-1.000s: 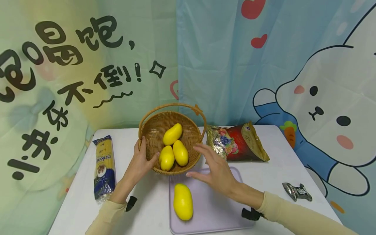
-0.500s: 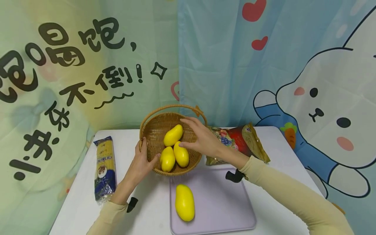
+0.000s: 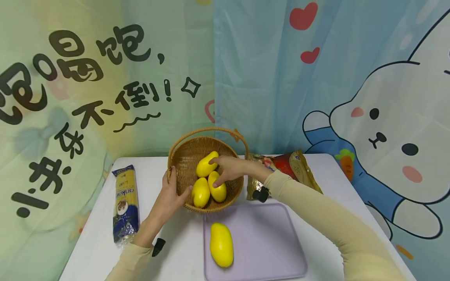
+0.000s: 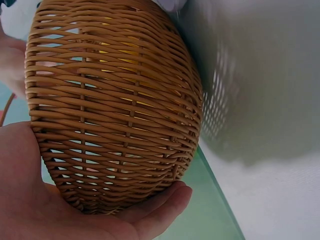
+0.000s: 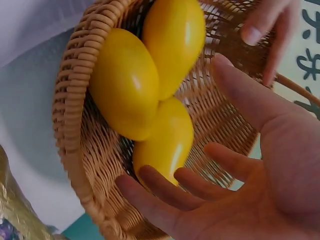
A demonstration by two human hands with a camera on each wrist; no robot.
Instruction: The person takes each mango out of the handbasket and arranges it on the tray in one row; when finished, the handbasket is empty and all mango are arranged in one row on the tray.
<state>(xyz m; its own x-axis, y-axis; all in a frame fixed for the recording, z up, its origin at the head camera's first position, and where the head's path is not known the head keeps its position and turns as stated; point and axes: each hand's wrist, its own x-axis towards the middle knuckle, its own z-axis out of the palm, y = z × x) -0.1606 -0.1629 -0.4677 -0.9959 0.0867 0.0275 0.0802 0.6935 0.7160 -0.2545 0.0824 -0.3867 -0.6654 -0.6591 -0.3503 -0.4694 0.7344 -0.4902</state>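
Fingers of the left hand (image 3: 170, 201) curl round the side of a wicker basket (image 3: 183, 164) in the head view. The right hand (image 3: 232, 168) reaches into the basket with fingers parted and gripping nothing, between the back mango (image 3: 204, 168) and the front right mango (image 3: 220, 192); contact is unclear. A front left mango (image 3: 201, 193) lies beside them. Nearer the camera, another mango (image 3: 221, 246) rests on a lilac tray (image 3: 267, 242) on the white worktop (image 3: 183, 246). A yellow-and-blue packet (image 3: 125, 203) lies to the left, and a red-and-gold bag (image 3: 307, 168) behind the right forearm.

From the left wrist, palm and fingers cup the woven wall from outside; yellow shows through its gaps.

From the right wrist, spread, slightly bent fingers hang over the three clustered mangoes.
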